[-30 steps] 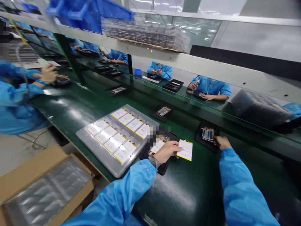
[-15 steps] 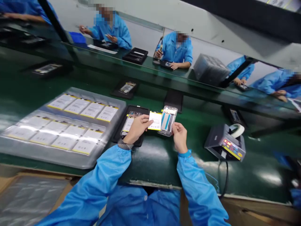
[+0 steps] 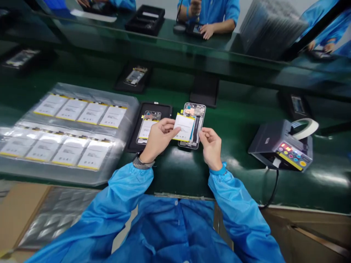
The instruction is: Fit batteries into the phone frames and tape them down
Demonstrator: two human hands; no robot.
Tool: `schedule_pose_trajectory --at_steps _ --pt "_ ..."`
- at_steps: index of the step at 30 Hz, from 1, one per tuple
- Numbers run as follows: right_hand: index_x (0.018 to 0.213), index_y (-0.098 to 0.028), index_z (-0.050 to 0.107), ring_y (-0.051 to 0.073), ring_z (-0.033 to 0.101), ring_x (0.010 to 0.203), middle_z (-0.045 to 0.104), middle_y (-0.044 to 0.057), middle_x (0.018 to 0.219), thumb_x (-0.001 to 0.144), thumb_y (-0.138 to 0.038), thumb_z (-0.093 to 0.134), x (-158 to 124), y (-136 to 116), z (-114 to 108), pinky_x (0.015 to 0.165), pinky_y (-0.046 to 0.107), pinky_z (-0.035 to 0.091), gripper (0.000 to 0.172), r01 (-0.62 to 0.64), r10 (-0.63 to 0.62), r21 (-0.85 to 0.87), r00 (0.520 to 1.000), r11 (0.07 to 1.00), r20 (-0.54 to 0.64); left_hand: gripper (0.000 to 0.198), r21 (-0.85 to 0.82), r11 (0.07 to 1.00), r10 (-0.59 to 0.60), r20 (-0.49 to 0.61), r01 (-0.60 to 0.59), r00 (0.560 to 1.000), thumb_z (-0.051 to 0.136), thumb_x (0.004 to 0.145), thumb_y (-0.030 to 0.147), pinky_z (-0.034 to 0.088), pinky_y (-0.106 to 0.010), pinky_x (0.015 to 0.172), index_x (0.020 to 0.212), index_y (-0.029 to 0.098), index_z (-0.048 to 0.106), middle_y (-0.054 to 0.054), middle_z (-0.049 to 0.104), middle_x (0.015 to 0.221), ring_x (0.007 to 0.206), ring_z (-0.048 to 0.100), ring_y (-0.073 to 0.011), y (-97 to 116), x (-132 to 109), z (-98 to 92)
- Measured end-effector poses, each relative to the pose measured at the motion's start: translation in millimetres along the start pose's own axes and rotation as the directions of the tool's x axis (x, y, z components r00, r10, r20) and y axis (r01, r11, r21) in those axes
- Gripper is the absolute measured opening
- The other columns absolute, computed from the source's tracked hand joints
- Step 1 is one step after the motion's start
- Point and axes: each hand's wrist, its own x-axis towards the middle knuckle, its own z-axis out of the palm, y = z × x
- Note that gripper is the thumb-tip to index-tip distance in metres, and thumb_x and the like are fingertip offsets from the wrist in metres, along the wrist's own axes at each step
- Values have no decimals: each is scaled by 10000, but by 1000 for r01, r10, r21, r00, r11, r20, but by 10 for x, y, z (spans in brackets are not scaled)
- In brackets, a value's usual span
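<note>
Between thumb and fingers, my left hand (image 3: 160, 138) grips a white phone battery (image 3: 184, 127) with yellow edges. The battery overlaps the left part of an open phone frame (image 3: 197, 126), hiding some of its inside; whether they touch I cannot tell. My right hand (image 3: 211, 146) is closed on the lower right edge of that phone frame. Circuit parts show at its top, with a blue strip and a dark cable below. Left of it, a second phone (image 3: 145, 130) with a battery inside lies on a black tray (image 3: 164, 109), partly behind my left hand.
A clear plastic tray (image 3: 131, 106) with several batteries lies at the left. To the right stands a tape dispenser (image 3: 282, 146) with a cable. Black trays with phones (image 3: 136, 76) and a bare black tray (image 3: 205, 89) lie farther back. Co-workers in blue sit across the bench.
The view has tilted down and come closer. The battery has shifted right, from beside the phone frame to over its left part. Both hands keep their hold.
</note>
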Motion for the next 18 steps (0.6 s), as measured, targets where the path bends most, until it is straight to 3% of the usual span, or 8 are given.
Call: schedule_pose_trajectory --at_steps 11,18 --pt "1014 -208 668 180 636 709 696 13 795 868 -581 793 -86 -57 72 648 304 526 419 11 -10 -37 1000 999 26 514 -2 1000 20 5 -20 1000 908 727 482 617 -346 803 1026 150 653 -89 788 948 875 756 -240 75 -47 0" --pt "1038 -209 673 178 649 723 691 18 811 924 -517 760 -200 -187 147 658 300 548 340 120 -124 -82 991 989 -51 455 61 993 99 -4 -99 995 892 767 475 602 -304 778 1016 156 684 -72 778 930 851 745 -218 177 -146 -24"
